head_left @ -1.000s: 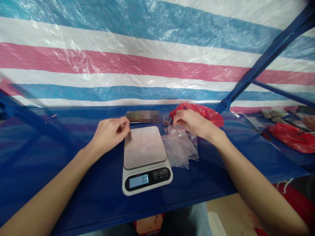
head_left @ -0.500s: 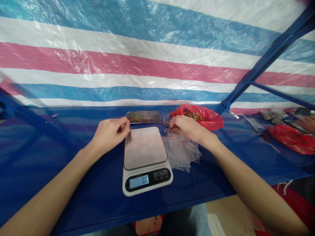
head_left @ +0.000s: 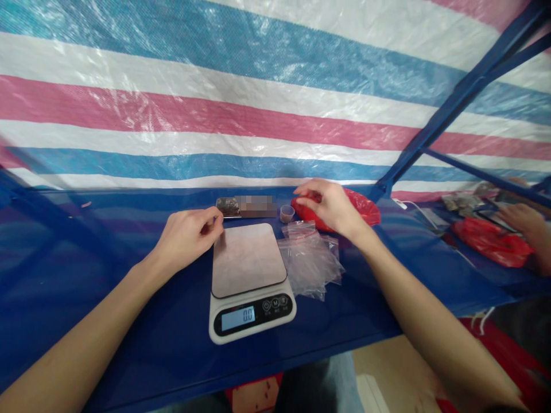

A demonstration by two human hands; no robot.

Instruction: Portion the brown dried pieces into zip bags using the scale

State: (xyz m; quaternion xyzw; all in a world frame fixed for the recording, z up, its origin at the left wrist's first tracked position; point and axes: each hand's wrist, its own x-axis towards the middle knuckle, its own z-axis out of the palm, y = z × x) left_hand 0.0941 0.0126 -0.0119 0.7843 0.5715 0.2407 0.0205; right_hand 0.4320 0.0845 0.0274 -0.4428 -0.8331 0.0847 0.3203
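On the left side of the blue surface (head_left: 64,241), the left hand (head_left: 187,238) sits just over the top left corner of a white kitchen scale (head_left: 248,281). Its grip is pulled in small, with the thumb and first finger close together. I cannot tell if something tiny is between them.

A phone (head_left: 227,206) lies flat near the back edge of the surface, behind the scale. Part of it is blurred. The scale sits in the middle, with a flat pink-gray top. Its little screen (head_left: 238,318) is near the front and shows 0.0.

Just past the end of the phone stands a small brown cup (head_left: 287,213). A pile of clear zip bags (head_left: 310,264) lies right beside the scale, on its right. The right hand (head_left: 331,205) is up above those bags. Its grip is open, with the fingers (head_left: 307,192) curved down. They are at the left end of a red plastic bag (head_left: 359,207), which lies near the back edge. I cannot tell if they touch it.

Farther right, on the next part of the surface, there is a white cord (head_left: 419,205) and another red bag (head_left: 491,244). Another person's hand (head_left: 520,219) is just past that bag. Behind it all hangs a striped sheet (head_left: 215,103), with a blue metal bar (head_left: 456,97) going up across it on the right.
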